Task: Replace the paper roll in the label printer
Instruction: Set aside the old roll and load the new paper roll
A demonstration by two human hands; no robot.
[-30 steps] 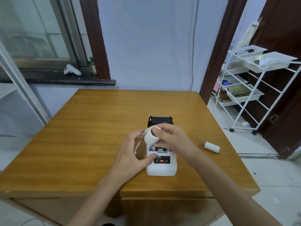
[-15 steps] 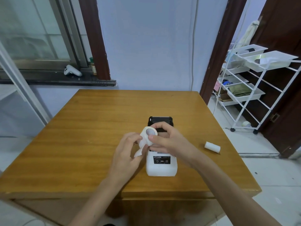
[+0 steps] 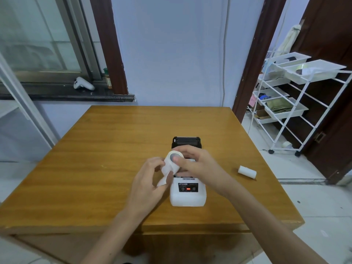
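A white label printer (image 3: 187, 196) stands on the wooden table (image 3: 114, 149) with its black lid (image 3: 186, 141) flipped open at the back and a red light on its front panel. My right hand (image 3: 198, 164) pinches a white paper roll (image 3: 172, 161) by its ends, just above the printer's left side. My left hand (image 3: 147, 182) grips the loose paper tail that hangs from that roll. A second white roll (image 3: 247, 171) lies on the table to the right of the printer.
A white wire rack on wheels (image 3: 291, 103) stands on the floor to the right of the table, beside a dark door. A white controller (image 3: 83, 84) lies on the window sill behind the table.
My left hand left the printer's front and took the roll's loose tail. The roll shifted slightly left, and the red panel light shows again.
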